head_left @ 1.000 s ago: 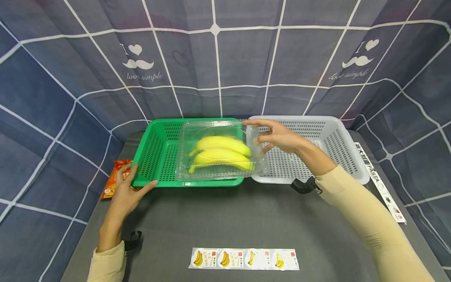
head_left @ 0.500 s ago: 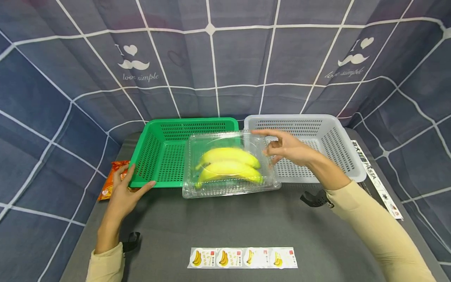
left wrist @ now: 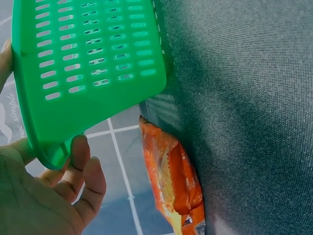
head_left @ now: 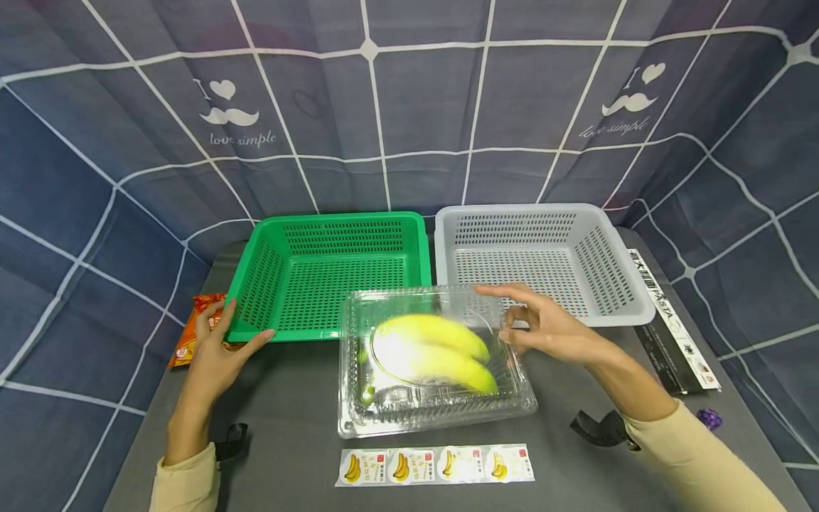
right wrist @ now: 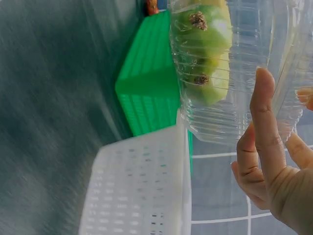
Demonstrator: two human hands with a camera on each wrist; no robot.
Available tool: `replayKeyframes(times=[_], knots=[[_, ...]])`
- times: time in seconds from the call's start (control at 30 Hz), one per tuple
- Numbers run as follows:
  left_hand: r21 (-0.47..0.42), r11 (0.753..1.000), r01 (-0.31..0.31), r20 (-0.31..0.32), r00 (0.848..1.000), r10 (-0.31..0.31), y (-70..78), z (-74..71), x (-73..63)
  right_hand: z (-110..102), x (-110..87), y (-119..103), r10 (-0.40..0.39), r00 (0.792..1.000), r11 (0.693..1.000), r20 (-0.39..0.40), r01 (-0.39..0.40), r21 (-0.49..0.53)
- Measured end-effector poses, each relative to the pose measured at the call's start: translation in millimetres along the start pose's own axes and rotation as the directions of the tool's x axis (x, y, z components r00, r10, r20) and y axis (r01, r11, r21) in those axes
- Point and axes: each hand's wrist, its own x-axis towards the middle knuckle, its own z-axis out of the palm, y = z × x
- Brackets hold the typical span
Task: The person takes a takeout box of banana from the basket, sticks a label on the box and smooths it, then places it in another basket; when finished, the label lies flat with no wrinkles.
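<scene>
A clear plastic clamshell box (head_left: 358, 421) with two yellow bananas (head_left: 441, 348) inside hangs in front of the baskets. My right hand (head_left: 557, 331) pinches its right edge; in the right wrist view the green-tipped banana ends (right wrist: 205, 54) show through the ribbed side. My left hand (head_left: 214, 366) holds the front left corner of a green plastic basket (head_left: 345, 277), its fingers hooked under the rim in the left wrist view. A strip of banana stickers (head_left: 435, 465) lies on the table before the box.
A light grey basket (head_left: 512, 264) stands right of the green one. An orange snack bag (head_left: 187, 343) lies beyond my left hand. At the right lie a black and white pasta pack (head_left: 675, 334) and a small purple object (head_left: 709, 419). A tile-patterned curtain (head_left: 422, 107) hangs behind.
The box of bananas has come out from over the green basket toward me, slightly right, in my right hand. My left hand keeps its place on the basket's corner.
</scene>
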Motion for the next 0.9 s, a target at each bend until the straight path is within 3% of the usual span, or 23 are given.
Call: replayKeyframes(times=[0.23,0.4,0.5,0.73,0.9], knots=[[-0.001,1.0,0.003,0.001,1.0,-0.003,-1.2,1.3,1.8,22,-29.1,18,-0.099,0.995,0.982,-0.027,0.094,-0.163],[0.015,1.0,0.003,-0.008,1.0,-0.002,-2.0,0.0,1.3,33,-38.4,45,-0.069,0.996,0.996,-0.05,0.066,-0.068],[0.016,1.0,-0.007,-0.021,1.0,0.007,-2.5,-1.5,1.0,39,-38.5,61,-0.046,0.997,0.999,-0.056,0.045,-0.018],[-0.012,1.0,-0.018,-0.024,1.0,0.018,-2.6,-0.6,1.8,42,-30.8,78,-0.051,0.993,0.995,-0.107,0.042,-0.087],[-0.023,1.0,-0.012,-0.025,1.0,0.012,-2.5,1.1,2.6,40,-25.5,83,-0.028,0.995,0.994,-0.093,0.018,-0.112]])
